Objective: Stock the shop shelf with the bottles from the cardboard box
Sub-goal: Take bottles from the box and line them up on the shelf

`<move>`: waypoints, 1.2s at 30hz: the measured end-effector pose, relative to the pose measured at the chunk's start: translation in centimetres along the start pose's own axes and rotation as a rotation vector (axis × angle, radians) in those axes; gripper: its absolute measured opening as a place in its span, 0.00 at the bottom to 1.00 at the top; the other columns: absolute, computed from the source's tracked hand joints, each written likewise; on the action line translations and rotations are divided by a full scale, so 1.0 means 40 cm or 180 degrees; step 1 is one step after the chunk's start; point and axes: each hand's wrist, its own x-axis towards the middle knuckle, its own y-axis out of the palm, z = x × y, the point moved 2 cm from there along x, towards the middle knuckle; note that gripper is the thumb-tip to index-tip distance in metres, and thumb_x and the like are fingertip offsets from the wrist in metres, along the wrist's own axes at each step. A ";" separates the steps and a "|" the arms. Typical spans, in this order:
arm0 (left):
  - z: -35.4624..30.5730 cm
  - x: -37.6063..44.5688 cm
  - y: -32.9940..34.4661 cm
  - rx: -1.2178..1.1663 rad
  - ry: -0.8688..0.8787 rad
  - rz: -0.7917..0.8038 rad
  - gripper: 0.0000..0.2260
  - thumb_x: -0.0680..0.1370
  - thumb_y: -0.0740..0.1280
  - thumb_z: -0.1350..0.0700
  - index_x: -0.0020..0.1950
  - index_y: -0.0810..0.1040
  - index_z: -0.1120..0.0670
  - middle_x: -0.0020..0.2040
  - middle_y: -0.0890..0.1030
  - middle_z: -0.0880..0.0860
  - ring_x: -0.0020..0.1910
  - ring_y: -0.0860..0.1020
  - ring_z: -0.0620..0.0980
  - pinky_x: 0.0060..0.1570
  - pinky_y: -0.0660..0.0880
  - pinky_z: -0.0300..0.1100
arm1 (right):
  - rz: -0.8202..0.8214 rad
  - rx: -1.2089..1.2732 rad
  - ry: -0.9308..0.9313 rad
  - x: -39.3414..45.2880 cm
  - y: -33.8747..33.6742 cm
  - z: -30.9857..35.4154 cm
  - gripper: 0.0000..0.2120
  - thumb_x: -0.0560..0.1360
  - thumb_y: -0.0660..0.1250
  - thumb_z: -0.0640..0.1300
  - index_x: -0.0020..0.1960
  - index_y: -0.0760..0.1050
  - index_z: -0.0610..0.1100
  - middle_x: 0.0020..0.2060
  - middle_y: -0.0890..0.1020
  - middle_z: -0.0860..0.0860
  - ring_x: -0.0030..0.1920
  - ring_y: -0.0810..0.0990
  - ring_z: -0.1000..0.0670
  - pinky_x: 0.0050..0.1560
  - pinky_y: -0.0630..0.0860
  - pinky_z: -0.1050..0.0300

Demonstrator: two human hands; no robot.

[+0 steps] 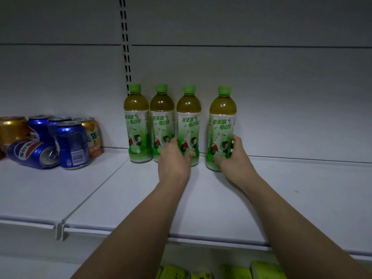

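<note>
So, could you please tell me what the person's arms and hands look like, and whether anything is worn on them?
Both forearms are bare as far as the frame shows. The left hand and right hand show no gloves, rings, watch or bands. No sleeve is in view.

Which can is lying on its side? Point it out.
The blue Pepsi can at the front left of the shelf, its top facing right. The other cans stand upright.

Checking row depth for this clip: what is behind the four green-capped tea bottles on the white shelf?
Behind the four green-capped tea bottles only the white back panel and its slotted upright show. No second row is visible, though the bottles and both hands cover the strip directly behind them.
</note>
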 end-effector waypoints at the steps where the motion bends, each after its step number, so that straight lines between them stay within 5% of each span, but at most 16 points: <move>1: 0.002 0.000 0.000 -0.0022 0.0002 0.0010 0.22 0.73 0.73 0.53 0.65 0.74 0.56 0.60 0.80 0.54 0.59 0.77 0.54 0.58 0.74 0.47 | 0.0036 -0.0010 -0.0001 -0.002 -0.001 -0.001 0.31 0.72 0.71 0.37 0.69 0.62 0.51 0.53 0.75 0.56 0.55 0.75 0.53 0.49 0.71 0.67; 3: 0.005 0.001 -0.004 -0.0118 -0.0001 0.0023 0.23 0.73 0.73 0.53 0.66 0.73 0.57 0.61 0.79 0.55 0.61 0.77 0.54 0.60 0.73 0.47 | 0.0014 -0.0117 -0.0038 -0.006 -0.001 -0.001 0.32 0.71 0.72 0.37 0.69 0.62 0.51 0.49 0.74 0.60 0.53 0.75 0.54 0.45 0.70 0.70; 8: 0.009 0.004 -0.006 -0.0203 0.0049 0.0041 0.22 0.73 0.73 0.55 0.66 0.74 0.57 0.62 0.79 0.54 0.62 0.76 0.54 0.61 0.72 0.46 | -0.0216 -0.0446 -0.0162 -0.001 0.006 0.000 0.32 0.72 0.73 0.39 0.71 0.63 0.49 0.57 0.78 0.53 0.56 0.75 0.52 0.60 0.73 0.58; 18: 0.012 0.006 0.004 -0.0066 0.0109 0.0023 0.22 0.73 0.73 0.54 0.64 0.72 0.57 0.59 0.79 0.55 0.59 0.76 0.54 0.59 0.74 0.47 | -0.0243 -0.0298 -0.0177 0.008 0.010 -0.005 0.31 0.70 0.73 0.37 0.67 0.63 0.49 0.45 0.72 0.64 0.49 0.75 0.56 0.37 0.68 0.75; 23: -0.009 -0.018 -0.016 0.0381 0.0241 -0.0045 0.26 0.74 0.71 0.52 0.68 0.65 0.56 0.63 0.74 0.56 0.63 0.73 0.55 0.62 0.73 0.51 | -0.0331 -0.0578 0.0015 -0.015 0.007 0.007 0.30 0.72 0.72 0.36 0.69 0.62 0.44 0.59 0.75 0.48 0.57 0.76 0.49 0.53 0.75 0.59; 27: -0.023 -0.059 -0.051 0.1454 0.0121 0.0600 0.26 0.76 0.64 0.46 0.69 0.62 0.55 0.68 0.69 0.57 0.67 0.68 0.58 0.62 0.69 0.54 | -0.0144 -0.1444 0.0156 -0.053 -0.002 0.045 0.23 0.75 0.67 0.43 0.67 0.64 0.41 0.61 0.75 0.41 0.61 0.74 0.40 0.59 0.75 0.45; 30: -0.013 -0.085 -0.090 0.1792 0.0026 0.1178 0.26 0.78 0.59 0.42 0.71 0.62 0.54 0.72 0.67 0.57 0.71 0.64 0.59 0.65 0.65 0.56 | 0.0300 -0.1814 0.0366 -0.090 -0.025 0.080 0.19 0.77 0.62 0.51 0.64 0.68 0.43 0.60 0.77 0.42 0.59 0.75 0.40 0.56 0.74 0.47; 36: -0.055 -0.147 -0.197 0.1796 0.0215 0.1239 0.24 0.77 0.59 0.41 0.69 0.69 0.52 0.69 0.72 0.53 0.68 0.67 0.57 0.64 0.67 0.57 | 0.0705 -0.2112 0.0414 -0.179 -0.067 0.166 0.14 0.77 0.63 0.53 0.55 0.76 0.43 0.53 0.82 0.45 0.52 0.79 0.44 0.50 0.75 0.52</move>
